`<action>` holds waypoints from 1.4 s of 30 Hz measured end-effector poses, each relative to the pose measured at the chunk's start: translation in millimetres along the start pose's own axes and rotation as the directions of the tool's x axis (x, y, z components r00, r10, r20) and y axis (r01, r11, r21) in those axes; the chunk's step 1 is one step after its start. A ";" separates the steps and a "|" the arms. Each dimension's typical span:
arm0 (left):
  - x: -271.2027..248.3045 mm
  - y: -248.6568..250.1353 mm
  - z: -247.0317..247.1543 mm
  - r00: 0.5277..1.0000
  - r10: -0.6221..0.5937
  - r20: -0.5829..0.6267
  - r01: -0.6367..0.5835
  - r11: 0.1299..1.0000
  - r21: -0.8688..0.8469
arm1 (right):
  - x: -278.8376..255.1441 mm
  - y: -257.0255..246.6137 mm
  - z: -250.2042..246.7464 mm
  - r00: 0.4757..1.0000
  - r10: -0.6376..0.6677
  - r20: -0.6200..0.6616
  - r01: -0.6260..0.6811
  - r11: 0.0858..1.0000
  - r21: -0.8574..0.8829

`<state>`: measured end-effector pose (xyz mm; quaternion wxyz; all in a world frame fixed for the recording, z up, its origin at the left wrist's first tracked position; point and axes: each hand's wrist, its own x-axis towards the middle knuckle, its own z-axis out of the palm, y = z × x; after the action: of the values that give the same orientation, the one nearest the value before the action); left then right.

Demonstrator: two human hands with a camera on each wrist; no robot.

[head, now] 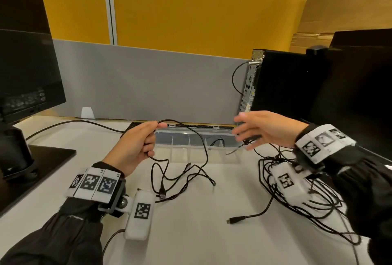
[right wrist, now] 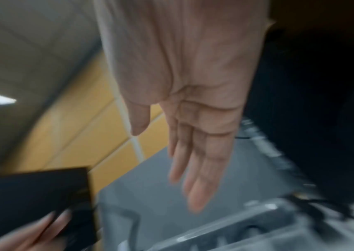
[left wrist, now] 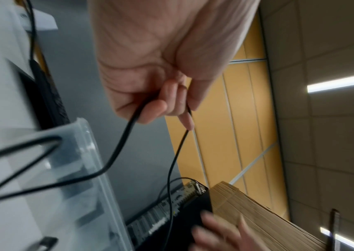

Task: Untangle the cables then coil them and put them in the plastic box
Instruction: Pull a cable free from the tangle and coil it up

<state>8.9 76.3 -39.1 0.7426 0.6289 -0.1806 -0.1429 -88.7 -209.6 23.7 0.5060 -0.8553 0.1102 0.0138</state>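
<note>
My left hand is raised above the desk and grips a thin black cable in its curled fingers. The cable arcs over the clear plastic box and drops into a loose tangle on the desk. My right hand hovers over the box's right end with straight, spread fingers and holds nothing. A second mass of black cables lies under my right wrist, with a free plug in front of it.
The divided box stands along the grey partition. A monitor on its base stands at left. A black computer case and a second monitor stand at right. A cable runs along the desk's back.
</note>
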 end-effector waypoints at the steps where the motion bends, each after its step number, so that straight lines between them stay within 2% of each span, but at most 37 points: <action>1: -3.6 2.6 4.8 0.998 0.019 0.055 -0.019 1.000 0.003 | 0.4 -9.6 16.1 0.996 -0.086 0.011 0.086 0.994 -0.071; 2: -7.3 4.7 9.5 0.993 0.040 0.114 -0.041 0.999 0.005 | 1.8 -17.6 30.8 0.987 -0.156 0.031 0.159 0.976 -0.148; 4: -14.0 7.3 17.0 0.974 0.087 0.209 -0.090 0.996 0.005 | 6.3 -27.3 55.3 0.966 -0.201 0.165 0.234 0.947 -0.219; 6: -17.5 9.9 17.7 0.968 0.132 0.213 -0.140 0.990 0.024 | 10.7 -26.6 67.7 0.930 -0.185 0.318 0.238 0.962 -0.135; 7: -18.0 11.9 14.9 0.971 0.149 0.187 -0.162 0.985 0.055 | 10.4 -26.2 67.7 0.919 -0.192 0.343 0.229 0.971 -0.071; 9: -16.7 15.5 5.3 0.979 0.165 0.119 -0.181 0.973 0.142 | 9.5 -26.0 57.0 0.942 -0.223 0.250 0.251 0.964 -0.086; 11: -14.1 18.0 -6.4 0.985 0.165 0.049 -0.172 0.966 0.195 | 9.0 -23.7 38.6 0.958 -0.280 0.067 0.287 0.922 -0.261; 15: -10.9 20.9 -21.4 0.988 0.152 -0.038 -0.142 0.971 0.191 | 9.1 -11.0 1.9 0.918 -0.374 -0.134 0.290 0.861 -0.417; 19: -8.4 20.1 -22.3 0.984 0.148 -0.103 -0.125 0.972 0.197 | 2.2 -2.8 -13.2 0.903 -0.401 -0.157 0.282 0.827 -0.486; 23: -8.9 26.9 -42.5 0.947 0.146 -0.285 -0.111 0.985 0.135 | -4.5 15.2 -31.8 0.901 -0.360 -0.243 0.176 0.814 -0.554; 26: -7.5 26.0 -56.2 0.926 0.137 -0.352 -0.107 0.989 0.102 | -7.9 29.4 -44.0 0.908 -0.321 -0.270 0.103 0.795 -0.598; 29: -4.1 22.9 -57.6 0.916 0.123 -0.382 -0.107 0.992 0.065 | -7.1 36.7 -48.9 0.869 -0.324 -0.374 0.026 0.784 -0.620; 31: -2.3 21.3 -58.2 0.909 0.115 -0.401 -0.112 0.993 0.032 | -8.0 29.4 -43.8 0.857 -0.342 -0.386 0.147 0.879 -0.454; 33: -1.7 19.1 -55.8 0.921 0.110 -0.373 -0.110 0.994 0.022 | -10.8 11.3 -29.4 0.863 -0.357 -0.357 0.337 0.934 -0.118; 36: -4.5 16.0 -37.0 0.964 0.144 -0.222 -0.127 0.988 0.089 | -14.2 -21.6 -0.5 0.879 -0.417 -0.232 0.471 0.838 0.276; 39: -12.7 14.1 -10.4 0.977 0.203 -0.061 -0.197 0.976 0.096 | -13.7 -45.4 26.2 0.872 -0.475 -0.118 0.472 0.753 0.458; 42: -22.7 11.4 15.1 0.961 0.256 0.100 -0.264 0.962 0.075 | -13.5 -55.5 49.7 0.865 -0.501 -0.039 0.421 0.680 0.600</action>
<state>-18.3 74.9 -27.7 0.7177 0.6247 -0.3009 -0.0641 -86.3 -138.3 49.2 0.7386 -0.6520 -0.1431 -0.0942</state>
